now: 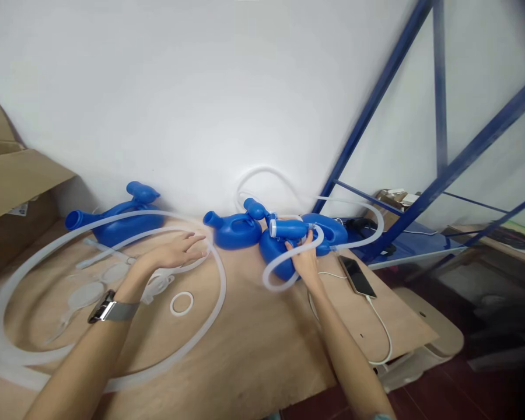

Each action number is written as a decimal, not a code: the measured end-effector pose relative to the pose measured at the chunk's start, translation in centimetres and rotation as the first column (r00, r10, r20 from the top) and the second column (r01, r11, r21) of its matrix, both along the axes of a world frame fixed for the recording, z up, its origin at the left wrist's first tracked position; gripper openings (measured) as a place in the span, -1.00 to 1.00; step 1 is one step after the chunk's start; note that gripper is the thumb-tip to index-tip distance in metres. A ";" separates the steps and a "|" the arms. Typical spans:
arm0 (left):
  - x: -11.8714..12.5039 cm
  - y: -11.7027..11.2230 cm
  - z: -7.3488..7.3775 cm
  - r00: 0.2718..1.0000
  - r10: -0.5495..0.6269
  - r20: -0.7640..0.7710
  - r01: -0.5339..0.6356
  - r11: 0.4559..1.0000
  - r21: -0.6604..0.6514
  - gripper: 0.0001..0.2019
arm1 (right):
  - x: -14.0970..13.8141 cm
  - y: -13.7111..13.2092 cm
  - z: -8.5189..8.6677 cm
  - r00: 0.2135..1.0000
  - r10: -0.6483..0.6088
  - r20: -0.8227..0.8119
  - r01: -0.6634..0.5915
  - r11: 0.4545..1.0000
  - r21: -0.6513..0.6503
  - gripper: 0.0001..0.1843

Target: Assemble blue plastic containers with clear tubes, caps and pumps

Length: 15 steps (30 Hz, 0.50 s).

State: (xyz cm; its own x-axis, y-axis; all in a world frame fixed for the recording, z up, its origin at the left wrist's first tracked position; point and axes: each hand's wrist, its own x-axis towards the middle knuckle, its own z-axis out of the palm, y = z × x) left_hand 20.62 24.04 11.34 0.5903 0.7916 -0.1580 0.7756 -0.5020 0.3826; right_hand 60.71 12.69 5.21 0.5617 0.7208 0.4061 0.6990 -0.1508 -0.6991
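Observation:
My left hand (175, 252), with a watch (104, 307) on its wrist, hovers with fingers spread over a large coil of clear hose (222, 286). Nothing is in its grasp. Farther right, my right hand (305, 262) has its fingers closed around a blue urinal head (291, 228), close to where a looped clear tube (276, 283) joins it. Just beneath this head lies a blue urinal bottle (275, 256), partly covered. Another blue bottle (328, 229) sits behind the hand. Its handle is partly visible. The palm side of my right hand is hidden.
Two more blue urinal bottles, one central (236, 236) and one left (129, 228), stand along the wall. Clear plastic caps (86, 296) and a white ring (181, 304) lie on the wooden table (249, 350). A charging phone (357, 276), a cardboard box (21, 181) and a blue metal frame (376, 111) flank the area.

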 end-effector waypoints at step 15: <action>-7.8 -0.3 3.2 0.964 0.242 0.110 -0.228 0.965 -0.128 0.05 | 8.2 -7.9 6.7 0.951 0.159 -0.264 -0.051 0.925 0.376 0.19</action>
